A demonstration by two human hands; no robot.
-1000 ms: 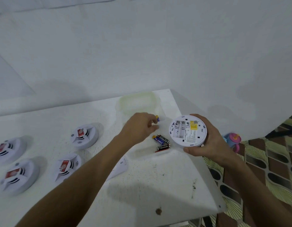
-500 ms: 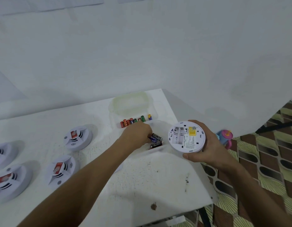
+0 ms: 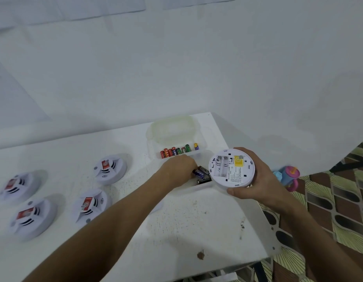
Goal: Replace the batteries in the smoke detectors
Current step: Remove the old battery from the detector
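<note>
At about three o'clock from the worktop's point(image 3: 176, 231) middle, the right hand point(image 3: 255, 180) is wrapped around the rim of an upturned smoke detector point(image 3: 231, 169), its back facing up with the battery bay open and bare. The left hand point(image 3: 179, 169) reaches into the near section of a clear plastic box point(image 3: 201, 187), fingertips curled down onto the loose dark batteries point(image 3: 203, 174); whether they have actually pinched one I cannot tell, since the knuckles hide the tips. At twelve o'clock from that hand a row of coloured batteries point(image 3: 176, 151) stands in the box's far section, with the cloudy lid point(image 3: 172, 129) lying behind. Four other detectors point(image 3: 110, 168) sit face up over at nine o'clock. The likely slip here is mixing cells: dark and coloured ones lie close together, so a spent one could go back in by mistake. A cell may also roll from a loose pinch and drop off the worktop's right edge, which lies just under the held detector. Polarity is easy to reverse too, given the tilted bay.
</note>
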